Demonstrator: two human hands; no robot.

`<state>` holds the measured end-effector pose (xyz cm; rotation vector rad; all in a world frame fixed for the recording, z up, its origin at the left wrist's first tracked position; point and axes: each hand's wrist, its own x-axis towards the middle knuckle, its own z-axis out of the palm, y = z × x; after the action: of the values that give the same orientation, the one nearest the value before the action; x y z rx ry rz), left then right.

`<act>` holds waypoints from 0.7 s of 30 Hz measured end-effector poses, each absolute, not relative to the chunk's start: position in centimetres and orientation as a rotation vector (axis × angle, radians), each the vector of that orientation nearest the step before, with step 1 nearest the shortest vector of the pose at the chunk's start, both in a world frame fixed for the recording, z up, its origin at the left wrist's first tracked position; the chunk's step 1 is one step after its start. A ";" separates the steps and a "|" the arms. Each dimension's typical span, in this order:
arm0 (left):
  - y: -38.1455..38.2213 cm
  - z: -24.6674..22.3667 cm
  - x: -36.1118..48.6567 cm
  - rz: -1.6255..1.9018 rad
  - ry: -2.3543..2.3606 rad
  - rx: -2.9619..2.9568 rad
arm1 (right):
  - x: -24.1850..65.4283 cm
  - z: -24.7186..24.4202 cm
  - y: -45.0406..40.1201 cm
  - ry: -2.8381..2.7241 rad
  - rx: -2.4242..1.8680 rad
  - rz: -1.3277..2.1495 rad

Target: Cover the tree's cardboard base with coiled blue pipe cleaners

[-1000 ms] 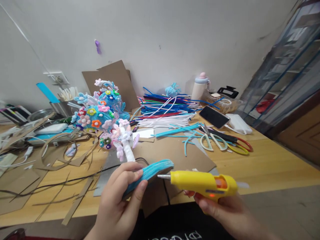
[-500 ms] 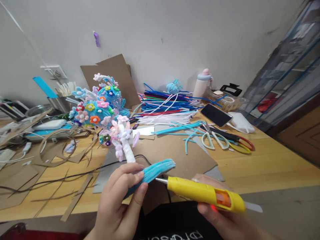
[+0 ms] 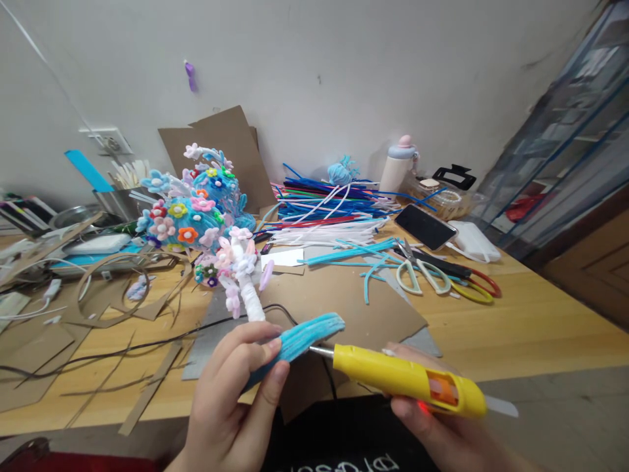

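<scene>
My left hand (image 3: 240, 380) pinches a curved piece covered in light blue pipe cleaners (image 3: 299, 337), thumb in front and fingers behind. In my right hand (image 3: 432, 419) is a yellow hot glue gun (image 3: 403, 380), with a clear glue stick poking out of its back end and a red light glowing underneath. The gun's metal nozzle points left and meets the lower edge of the blue piece; whether glue comes out is hidden. Just beyond my left hand lies a white wrapped stem (image 3: 251, 298) with pastel pipe-cleaner flowers.
A blue flower-covered craft (image 3: 191, 216) stands back left. Behind the cardboard sheet (image 3: 344, 295) are piled pipe cleaners (image 3: 334, 203). Scissors (image 3: 422, 272), a phone (image 3: 425, 226) and a bottle (image 3: 397, 167) sit to the right. A black cord (image 3: 147, 337) crosses the table among cardboard scraps (image 3: 152, 387).
The glue gun has shifted slightly to the right along the blue piece's edge, in my right hand. My left hand and the blue piece stay almost still.
</scene>
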<state>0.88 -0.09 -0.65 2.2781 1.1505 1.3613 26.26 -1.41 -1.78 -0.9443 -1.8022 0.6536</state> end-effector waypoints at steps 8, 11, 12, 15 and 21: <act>0.0 -0.5 0.8 1.385 1.165 2.289 | 26.6 -2.8 -1.7 -1.773 -0.988 0.670; -0.1 -0.5 0.7 1.382 1.180 2.287 | 26.6 -3.0 -1.8 -1.754 -1.028 0.649; -0.1 -0.5 0.7 1.382 1.183 2.286 | 26.5 -3.0 -1.8 -1.745 -1.031 0.645; -0.2 -0.6 0.6 1.387 1.183 2.281 | 26.5 -3.0 -1.8 -1.734 -1.020 0.667; 0.0 -0.6 0.6 1.408 1.205 2.239 | 26.8 -3.4 -1.7 -1.720 -1.034 0.650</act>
<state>0.63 -0.02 -0.57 2.2390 1.2048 1.4078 26.78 -1.70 -3.44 -1.0339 -1.7199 0.6503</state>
